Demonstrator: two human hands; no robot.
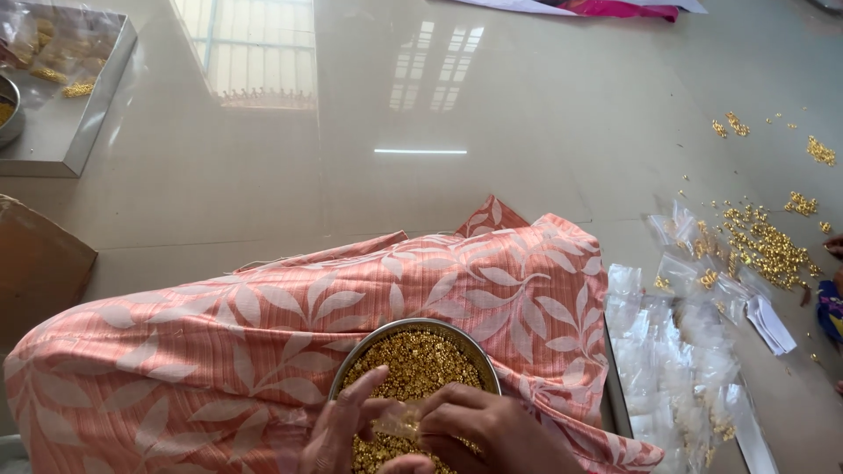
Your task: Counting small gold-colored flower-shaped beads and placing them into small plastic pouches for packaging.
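- Bright, even daylight throughout; no dim corners.
- Strong window reflections on the glossy floor [492,175]: one large barred pane at upper left, two smaller ones near top centre, plus a thin white streak of glare below them.
- Washed-out, milky look across the upper half from that sheen.
- Soft, faint shadows only, along the edge of the peach leaf-print cloth [263,333] and beside the tray [83,145] at upper left.
- Slight motion blur on the left hand [347,430] and right hand [492,434] at the bottom edge; fingertips smeared.
- Sharp sparkle on the gold beads [413,360] in the steel bowl [351,360].
- Mild wide-angle stretch toward the corners.
- Glinting highlights on the clear plastic pouches [676,351].
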